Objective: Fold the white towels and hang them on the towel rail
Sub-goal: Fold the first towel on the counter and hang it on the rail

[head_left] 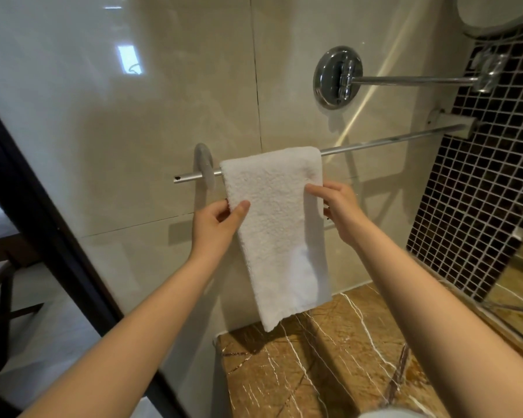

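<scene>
With the folded white terry towel point(277, 224) draped over the slim chrome towel rail point(384, 141), left hand point(216, 226) and right hand point(338, 211) pinch its side edges between thumb and fingers, the hanging step; next, level the drape and release

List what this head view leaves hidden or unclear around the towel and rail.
- Head view: white towel hides its back half and the rail beneath.
- Fingers of left hand and right hand sit behind the edges.
- Round mirror cut by frame corner.
</scene>
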{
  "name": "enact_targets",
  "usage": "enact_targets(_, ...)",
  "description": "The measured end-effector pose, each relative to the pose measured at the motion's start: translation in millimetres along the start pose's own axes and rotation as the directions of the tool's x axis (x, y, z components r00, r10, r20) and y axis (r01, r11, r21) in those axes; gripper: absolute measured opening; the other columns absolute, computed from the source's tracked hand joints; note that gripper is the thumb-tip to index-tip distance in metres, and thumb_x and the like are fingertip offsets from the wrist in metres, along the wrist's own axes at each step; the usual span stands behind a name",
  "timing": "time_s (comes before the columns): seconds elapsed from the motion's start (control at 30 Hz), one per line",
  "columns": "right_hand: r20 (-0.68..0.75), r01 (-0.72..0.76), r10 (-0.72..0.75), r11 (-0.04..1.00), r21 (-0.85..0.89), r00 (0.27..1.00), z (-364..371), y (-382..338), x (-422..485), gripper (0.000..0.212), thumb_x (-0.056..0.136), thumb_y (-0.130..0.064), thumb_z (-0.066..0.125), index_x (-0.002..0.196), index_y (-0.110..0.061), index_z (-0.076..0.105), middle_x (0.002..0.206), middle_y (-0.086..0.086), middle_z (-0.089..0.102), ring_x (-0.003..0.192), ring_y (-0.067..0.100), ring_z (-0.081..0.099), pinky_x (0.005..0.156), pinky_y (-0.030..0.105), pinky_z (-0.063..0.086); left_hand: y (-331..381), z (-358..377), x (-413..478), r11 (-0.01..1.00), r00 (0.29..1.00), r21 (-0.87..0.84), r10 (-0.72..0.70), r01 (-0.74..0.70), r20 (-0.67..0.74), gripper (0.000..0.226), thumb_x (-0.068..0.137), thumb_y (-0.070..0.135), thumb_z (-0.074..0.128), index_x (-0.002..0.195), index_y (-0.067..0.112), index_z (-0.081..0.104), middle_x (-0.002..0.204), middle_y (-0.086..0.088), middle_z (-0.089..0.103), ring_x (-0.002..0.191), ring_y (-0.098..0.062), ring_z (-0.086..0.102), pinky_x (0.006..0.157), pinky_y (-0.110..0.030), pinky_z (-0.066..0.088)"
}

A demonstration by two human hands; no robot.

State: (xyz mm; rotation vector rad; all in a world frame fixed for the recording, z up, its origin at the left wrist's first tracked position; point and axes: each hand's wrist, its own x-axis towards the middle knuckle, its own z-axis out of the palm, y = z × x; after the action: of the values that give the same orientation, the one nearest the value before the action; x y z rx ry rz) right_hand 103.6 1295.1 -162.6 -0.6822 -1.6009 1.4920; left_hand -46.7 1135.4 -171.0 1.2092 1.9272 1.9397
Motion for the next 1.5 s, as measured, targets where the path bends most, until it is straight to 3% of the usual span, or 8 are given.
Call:
enact_targets(0.3, 0.029, -0.097, 0.098, 0.995, -0.020, 0.995, -7.6, 31.2, -12.9, 0.008, 0.083, -0.016, 0.071, 0.082, -0.022, 0.076, 0.089, -0.003, 0.075, 0.092, 0.022, 0.066, 0.091, 0.041, 0.044, -25.3, -0.6, -20.7, 0.998, 0.996, 0.039, -0.060, 0.058, 0.068, 0.036, 0.085, 0.025, 0.068, 0.062, 0.004, 0.051, 0.056, -0.001, 0.041, 0.054, -0.009, 0.036, 0.050, -0.020, 0.027)
enact_targets(0.47, -0.004, -0.050, 0.050, 0.999, 0.004, 0.999, -5.0, 31.6, -16.1, 0.012, 0.084, -0.010, 0.067, 0.077, -0.017, 0.073, 0.077, -0.001, 0.071, 0.078, 0.022, 0.062, 0.070, 0.031, 0.043, -23.4, 5.5, -23.6, 0.999, 0.999, 0.035, -0.036, 0.035, 0.001, 0.045, 0.086, 0.020, 0.068, 0.052, 0.015, 0.040, 0.045, 0.015, 0.034, 0.045, 0.000, 0.030, 0.046, -0.016, 0.023)
enact_targets(0.63, -0.022, 0.055, -0.054, 0.995, 0.085, 0.998, 0.0, 35.1, -24.3, 0.016, 0.073, -0.017, 0.064, 0.081, -0.003, 0.065, 0.075, 0.009, 0.060, 0.065, 0.016, 0.055, 0.052, 0.017, 0.041, -27.6, 10.5, -29.3, 0.998, 0.999, -0.060, -0.006, 0.004, -0.036, 0.032, 0.085, 0.018, 0.069, 0.063, -0.002, 0.058, 0.056, 0.006, 0.050, 0.053, -0.003, 0.043, 0.053, -0.019, 0.034)
enact_targets(0.8, -0.012, 0.067, -0.066, 0.983, 0.170, 0.998, -5.1, 49.4, -27.9, 0.026, 0.088, 0.001, 0.054, 0.065, -0.011, 0.057, 0.054, -0.012, 0.059, 0.050, 0.002, 0.054, 0.047, 0.013, 0.038, -29.2, 14.2, -37.5, 0.996, 1.000, -0.089, -0.006, 0.005, -0.012, 0.015, 0.083, 0.014, 0.070, 0.069, 0.014, 0.065, 0.062, 0.014, 0.061, 0.056, 0.006, 0.052, 0.055, -0.012, 0.041)
enact_targets(0.97, 0.004, 0.041, -0.043, 0.981, 0.188, 0.999, -5.9, 67.4, -25.9, 0.008, 0.076, -0.017, 0.064, 0.070, -0.011, 0.066, 0.070, -0.001, 0.066, 0.066, 0.013, 0.061, 0.059, 0.021, 0.046, -43.0, 15.8, -42.2, 0.998, 1.000, -0.059, -0.002, 0.002, -0.002, 0.022, 0.083, 0.012, 0.069, 0.064, 0.017, 0.061, 0.056, 0.016, 0.059, 0.054, 0.005, 0.051, 0.054, -0.011, 0.038)
enact_targets(1.13, -0.015, 0.062, -0.060, 0.976, 0.211, 0.998, -2.6, 71.3, -23.5, 0.071, 0.059, -0.037, 0.081, 0.086, 0.022, 0.052, 0.082, 0.018, 0.050, 0.073, 0.028, 0.046, 0.067, 0.040, 0.037, -50.5, 16.5, -39.0, 1.000, 0.999, -0.004, -0.008, 0.007, -0.054, 0.039, 0.084, 0.013, 0.069, 0.052, 0.016, 0.046, 0.053, 0.009, 0.041, 0.048, 0.002, 0.035, 0.049, -0.013, 0.028)
enact_targets(1.33, -0.014, 0.048, -0.046, 0.974, 0.220, 0.999, -5.5, 79.0, -24.4, 0.021, 0.071, -0.026, 0.071, 0.073, -0.005, 0.066, 0.070, 0.008, 0.059, 0.062, 0.017, 0.054, 0.055, 0.024, 0.042, -54.9, 16.4, -41.2, 0.999, 0.999, -0.034, -0.027, 0.026, -0.034, 0.026, 0.081, 0.013, 0.071, 0.062, 0.001, 0.059, 0.061, 0.000, 0.056, 0.054, -0.002, 0.047, 0.051, -0.015, 0.037)
enact_targets(1.5, 0.008, 0.039, -0.042, 0.978, 0.203, 0.999, -11.5, 95.0, -30.3, 0.039, 0.068, -0.031, 0.071, 0.078, 0.006, 0.064, 0.076, 0.017, 0.059, 0.072, 0.027, 0.055, 0.067, 0.031, 0.043, -65.9, 18.4, -49.1, 0.996, 0.996, -0.022, -0.088, 0.089, 0.027, 0.012, 0.076, 0.013, 0.076, 0.071, 0.005, 0.069, 0.076, -0.011, 0.069, 0.067, -0.016, 0.059, 0.061, -0.029, 0.046)
